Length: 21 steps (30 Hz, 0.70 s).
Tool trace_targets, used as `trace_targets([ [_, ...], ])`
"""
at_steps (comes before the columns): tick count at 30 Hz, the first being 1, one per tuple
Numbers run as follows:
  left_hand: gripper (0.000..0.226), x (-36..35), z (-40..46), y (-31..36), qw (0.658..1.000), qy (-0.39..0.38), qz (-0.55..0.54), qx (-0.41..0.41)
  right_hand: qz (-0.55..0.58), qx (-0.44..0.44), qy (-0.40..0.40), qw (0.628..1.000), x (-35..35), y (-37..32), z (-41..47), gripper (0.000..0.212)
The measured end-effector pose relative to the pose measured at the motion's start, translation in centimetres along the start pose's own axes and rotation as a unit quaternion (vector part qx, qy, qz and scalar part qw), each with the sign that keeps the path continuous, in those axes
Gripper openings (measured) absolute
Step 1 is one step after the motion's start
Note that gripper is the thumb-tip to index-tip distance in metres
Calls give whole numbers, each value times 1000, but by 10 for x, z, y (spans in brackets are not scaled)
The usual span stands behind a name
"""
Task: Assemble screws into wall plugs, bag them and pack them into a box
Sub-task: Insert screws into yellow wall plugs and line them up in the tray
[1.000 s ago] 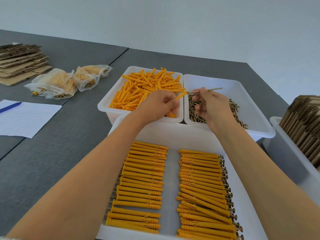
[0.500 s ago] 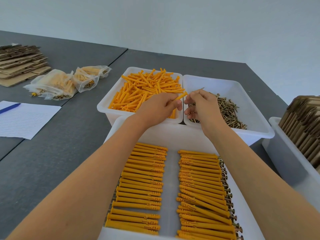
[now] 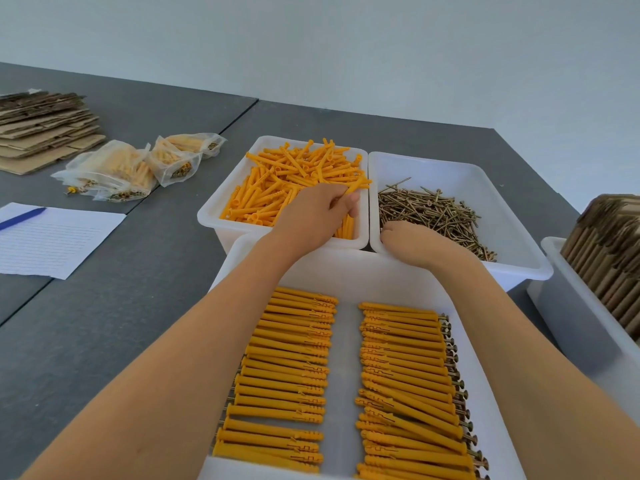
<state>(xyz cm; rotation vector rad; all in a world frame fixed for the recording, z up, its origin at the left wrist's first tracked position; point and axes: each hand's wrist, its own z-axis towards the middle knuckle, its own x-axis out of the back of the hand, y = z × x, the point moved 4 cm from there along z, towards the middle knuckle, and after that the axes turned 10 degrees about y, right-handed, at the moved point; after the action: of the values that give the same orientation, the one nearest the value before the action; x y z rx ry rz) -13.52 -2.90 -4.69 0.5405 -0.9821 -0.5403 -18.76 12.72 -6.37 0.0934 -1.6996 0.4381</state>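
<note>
Orange plug [image 3: 356, 186] is pinched in the left hand [image 3: 313, 216] over the plug tub [image 3: 221, 211]. Right hand [image 3: 415, 242] digs into the screws [image 3: 433, 209]; I cannot tell how its fingers are.

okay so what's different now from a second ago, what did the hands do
The right hand no longer holds up a screw; it has dropped to the near end of the screw bin, fingers down among the screws, where its grip is hidden. The left hand still pinches one orange plug over the plug bin. The assembled rows, bags and paper are unchanged.
</note>
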Motion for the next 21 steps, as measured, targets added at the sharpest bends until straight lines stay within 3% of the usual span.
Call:
trace_targets([
  [5, 35, -1, 0, -1, 1000, -1, 8, 2, 56, 6, 46, 997, 1, 4, -4, 34],
  [11, 36, -1, 0, -1, 1000, -8, 14, 2, 207, -16, 209, 956, 16, 8, -16, 25],
  [15, 36, -1, 1, -1, 1000, -12, 22, 3, 322, -54, 272, 905, 29, 15, -20, 25],
  [21, 43, -4, -2, 1, 996, -9, 83, -23, 511, -52, 349, 784, 43, 18, -29, 20],
])
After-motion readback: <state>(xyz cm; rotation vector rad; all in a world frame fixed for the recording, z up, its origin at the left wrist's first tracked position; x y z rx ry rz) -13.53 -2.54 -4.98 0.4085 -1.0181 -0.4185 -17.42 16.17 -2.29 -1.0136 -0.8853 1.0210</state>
